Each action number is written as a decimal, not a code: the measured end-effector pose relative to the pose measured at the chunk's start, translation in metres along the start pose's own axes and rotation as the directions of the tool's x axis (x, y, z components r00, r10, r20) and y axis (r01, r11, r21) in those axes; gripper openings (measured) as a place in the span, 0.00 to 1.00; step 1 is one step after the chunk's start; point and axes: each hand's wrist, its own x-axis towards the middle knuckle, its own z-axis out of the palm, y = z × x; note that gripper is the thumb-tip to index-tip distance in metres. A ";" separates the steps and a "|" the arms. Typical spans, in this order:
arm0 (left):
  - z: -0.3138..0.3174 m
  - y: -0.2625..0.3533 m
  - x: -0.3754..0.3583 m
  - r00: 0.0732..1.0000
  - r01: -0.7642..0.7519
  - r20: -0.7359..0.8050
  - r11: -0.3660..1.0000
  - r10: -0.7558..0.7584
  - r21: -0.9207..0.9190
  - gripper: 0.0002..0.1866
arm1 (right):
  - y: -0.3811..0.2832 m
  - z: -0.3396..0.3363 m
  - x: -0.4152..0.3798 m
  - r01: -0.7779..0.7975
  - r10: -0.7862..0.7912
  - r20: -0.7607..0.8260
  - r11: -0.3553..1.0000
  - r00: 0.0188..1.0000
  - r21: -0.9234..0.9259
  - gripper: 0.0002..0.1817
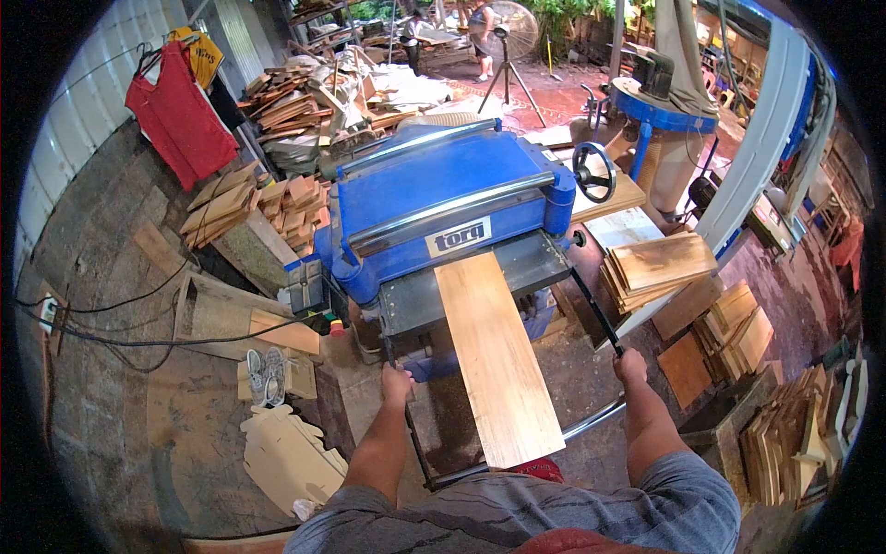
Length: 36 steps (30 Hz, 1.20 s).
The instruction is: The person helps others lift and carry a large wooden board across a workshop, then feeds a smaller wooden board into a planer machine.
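Note:
A blue thickness planer (pixel 443 203) labelled "torq" stands in front of me. From under its front edge a long pale wooden board (pixel 498 360) comes out over the black feed table (pixel 406 309), with its near end close to my body. My left hand (pixel 398 383) is closed round the left black rail of the planer's support frame. On the opposite side my right hand (pixel 631 367) grips the right black rail (pixel 595 309) of that frame. A shiny roller (pixel 593 420) crosses the frame beneath the board. Neither hand touches the board.
Stacked boards (pixel 660 268) lie right of the planer, near a black handwheel (pixel 593 172). More boards (pixel 784 434) stand at lower right. Wood offcuts (pixel 293 210) pile up at left. Black cables (pixel 175 334) run toward the planer from the left. Shoes (pixel 266 374) sit on wood. A fan (pixel 508 32) stands behind.

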 end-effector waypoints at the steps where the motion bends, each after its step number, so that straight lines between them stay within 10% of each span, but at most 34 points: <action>1: 0.000 0.001 -0.001 1.000 0.000 0.000 1.000 0.000 0.000 0.11 | 0.000 0.000 0.000 0.001 -0.001 0.000 1.000 1.000 0.000 0.17; 36: 0.002 -0.007 0.006 1.000 -0.010 -0.005 1.000 0.010 0.003 0.08 | 0.001 0.001 0.000 0.001 -0.001 -0.005 1.000 1.000 0.021 0.16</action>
